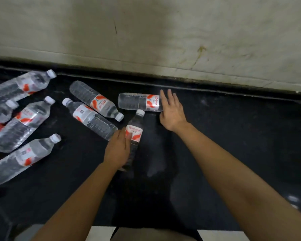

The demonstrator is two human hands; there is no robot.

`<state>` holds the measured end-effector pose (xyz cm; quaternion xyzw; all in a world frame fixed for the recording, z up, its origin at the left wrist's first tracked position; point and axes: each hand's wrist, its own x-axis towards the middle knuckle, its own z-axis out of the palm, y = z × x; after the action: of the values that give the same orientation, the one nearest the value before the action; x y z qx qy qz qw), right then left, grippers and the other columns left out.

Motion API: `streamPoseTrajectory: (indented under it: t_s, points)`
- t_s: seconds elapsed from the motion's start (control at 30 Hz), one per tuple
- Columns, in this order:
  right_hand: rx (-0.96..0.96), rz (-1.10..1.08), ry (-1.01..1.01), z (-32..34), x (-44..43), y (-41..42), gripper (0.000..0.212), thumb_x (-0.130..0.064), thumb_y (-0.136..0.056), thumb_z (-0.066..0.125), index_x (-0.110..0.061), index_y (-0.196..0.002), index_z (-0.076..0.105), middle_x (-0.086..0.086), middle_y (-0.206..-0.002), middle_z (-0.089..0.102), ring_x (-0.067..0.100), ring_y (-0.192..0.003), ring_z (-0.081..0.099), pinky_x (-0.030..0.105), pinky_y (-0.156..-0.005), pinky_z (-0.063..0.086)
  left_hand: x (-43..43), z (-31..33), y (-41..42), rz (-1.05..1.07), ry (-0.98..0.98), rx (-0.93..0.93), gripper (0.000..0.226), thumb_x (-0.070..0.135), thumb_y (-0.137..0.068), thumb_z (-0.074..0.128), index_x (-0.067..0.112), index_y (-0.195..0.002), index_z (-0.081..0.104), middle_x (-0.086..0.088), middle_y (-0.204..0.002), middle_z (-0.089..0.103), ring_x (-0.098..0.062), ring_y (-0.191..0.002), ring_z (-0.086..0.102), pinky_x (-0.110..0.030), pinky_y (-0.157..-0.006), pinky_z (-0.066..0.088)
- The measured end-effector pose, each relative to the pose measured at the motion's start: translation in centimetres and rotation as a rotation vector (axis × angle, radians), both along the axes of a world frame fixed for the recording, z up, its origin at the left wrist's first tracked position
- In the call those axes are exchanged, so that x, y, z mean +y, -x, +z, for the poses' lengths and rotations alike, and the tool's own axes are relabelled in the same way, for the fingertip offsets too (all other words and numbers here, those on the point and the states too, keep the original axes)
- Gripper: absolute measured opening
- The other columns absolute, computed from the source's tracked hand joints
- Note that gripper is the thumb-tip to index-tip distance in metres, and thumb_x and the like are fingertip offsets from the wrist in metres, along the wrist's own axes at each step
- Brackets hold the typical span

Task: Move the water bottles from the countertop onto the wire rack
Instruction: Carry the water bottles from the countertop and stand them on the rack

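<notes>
Water bottles (24, 126) lie on the black countertop (233, 145); the left hand (117, 148) grips one bottle (135, 131).
Just beyond its cap a crosswise bottle (137, 102) lies; the right hand (171, 112), fingers straight, covers its end; the rest lie left of the grip.

We see a dim, evenly lit scene with no hard shadows. The pale wall (163, 28) takes most of the light, while the black countertop (241, 136) swallows it. A faint grey sheen lies across the countertop's middle, and small glints show near its right edge. The clear bottles (23, 126) at the left carry dull highlights; the bottle (135, 131) gripped by the left hand (117, 150) reads dark. Focus is soft throughout. The wide lens bows the wall's foot and stretches things at the left edge.
</notes>
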<state>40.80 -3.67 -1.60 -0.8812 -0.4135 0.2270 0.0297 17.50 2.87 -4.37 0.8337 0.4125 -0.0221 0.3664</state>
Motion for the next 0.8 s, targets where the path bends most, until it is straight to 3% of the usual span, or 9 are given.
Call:
streamPoseTrajectory:
  t_s: [0.1, 0.17, 0.27, 0.33, 0.43, 0.53, 0.63, 0.73, 0.8]
  points:
    - [-0.094, 0.018, 0.125, -0.7, 0.8, 0.0, 0.095, -0.019, -0.096, 0.062, -0.018, -0.164, -0.005, 0.015, -0.166, 0.024, 0.033, -0.151, 0.026, 0.051, -0.120, 0.027, 0.8, 0.1, 0.9, -0.038, -0.028, 0.031, 0.057, 0.045, -0.106, 0.023, 0.008, -0.138, 0.052, -0.014, -0.127, 0.057, -0.032, -0.112, 0.059, -0.044, -0.092, 0.048]
    - [-0.114, -0.036, 0.134, -0.9, 0.3, 0.6, 0.088, -0.021, -0.096, 0.064, -0.020, -0.163, 0.007, 0.018, -0.153, 0.041, 0.035, -0.141, 0.039, 0.050, -0.114, 0.034, 0.8, 0.1, 0.9, -0.046, -0.036, 0.018, 0.066, 0.052, -0.101, 0.016, 0.008, -0.136, 0.051, -0.016, -0.126, 0.057, -0.033, -0.111, 0.060, -0.047, -0.090, 0.051]
    - [-0.081, -0.117, 0.105, -1.2, -2.2, 2.4, 0.073, -0.026, -0.100, 0.061, -0.026, -0.159, 0.019, 0.018, -0.138, 0.053, 0.036, -0.127, 0.051, 0.047, -0.102, 0.046, 0.7, 0.2, 0.7, -0.043, -0.038, 0.054, 0.076, 0.058, -0.097, 0.011, 0.010, -0.149, 0.039, -0.020, -0.141, 0.051, -0.037, -0.124, 0.055, -0.052, -0.096, 0.050]
    - [0.002, -0.210, 0.055, -1.3, -4.1, 3.7, 0.071, -0.033, -0.102, 0.058, -0.028, -0.160, 0.017, 0.016, -0.137, 0.054, 0.035, -0.127, 0.053, 0.047, -0.097, 0.049, 0.7, 0.1, 0.6, -0.076, -0.096, 0.039, 0.064, 0.050, -0.104, 0.022, 0.013, -0.155, 0.031, -0.021, -0.141, 0.049, -0.038, -0.119, 0.058, -0.052, -0.088, 0.053]
    - [0.082, -0.305, 0.003, -1.5, -6.9, 5.1, 0.074, -0.039, -0.102, 0.058, -0.030, -0.161, 0.015, 0.016, -0.136, 0.055, 0.035, -0.124, 0.056, 0.048, -0.095, 0.051, 0.4, 0.2, 0.6, -0.149, -0.212, -0.002, 0.060, 0.046, -0.105, 0.028, 0.013, -0.154, 0.035, -0.020, -0.125, 0.054, -0.036, -0.096, 0.065, -0.048, -0.069, 0.057]
    - [0.176, -0.375, -0.046, -1.5, -9.7, 6.0, 0.076, -0.039, -0.100, 0.061, -0.034, -0.161, 0.017, 0.016, -0.134, 0.057, 0.035, -0.115, 0.062, 0.045, -0.093, 0.053, 0.2, 0.7, 0.3, -0.181, -0.242, 0.082, 0.078, 0.062, -0.098, 0.036, 0.014, -0.158, 0.028, -0.018, -0.132, 0.052, -0.036, -0.111, 0.061, -0.050, -0.080, 0.055]
    - [0.355, -0.487, -0.134, -1.3, -12.7, 6.5, 0.077, -0.038, -0.097, 0.068, -0.040, -0.160, 0.023, 0.015, -0.140, 0.054, 0.033, -0.125, 0.058, 0.040, -0.105, 0.048, 0.9, 1.5, -0.5, -0.267, -0.274, 0.230, 0.104, 0.077, -0.084, 0.050, 0.010, -0.157, 0.019, -0.017, -0.142, 0.048, -0.035, -0.125, 0.056, -0.049, -0.090, 0.053]
    - [0.461, -0.545, -0.214, -0.5, -15.3, 7.1, 0.077, -0.037, -0.093, 0.073, -0.040, -0.158, 0.031, 0.009, -0.145, 0.053, 0.025, -0.133, 0.053, 0.031, -0.110, 0.042, 1.4, 2.2, -1.8, -0.257, -0.271, 0.332, 0.114, 0.077, -0.076, 0.064, 0.003, -0.152, 0.022, -0.018, -0.143, 0.051, -0.034, -0.126, 0.056, -0.048, -0.091, 0.053]
    - [0.455, -0.555, -0.269, 0.7, -16.6, 7.2, 0.074, -0.037, -0.091, 0.075, -0.036, -0.156, 0.039, 0.007, -0.140, 0.057, 0.021, -0.130, 0.056, 0.024, -0.106, 0.041, 1.6, 2.8, -3.1, -0.176, -0.222, 0.362, 0.106, 0.070, -0.076, 0.071, 0.002, -0.145, 0.028, -0.018, -0.138, 0.056, -0.034, -0.122, 0.060, -0.046, -0.090, 0.052]
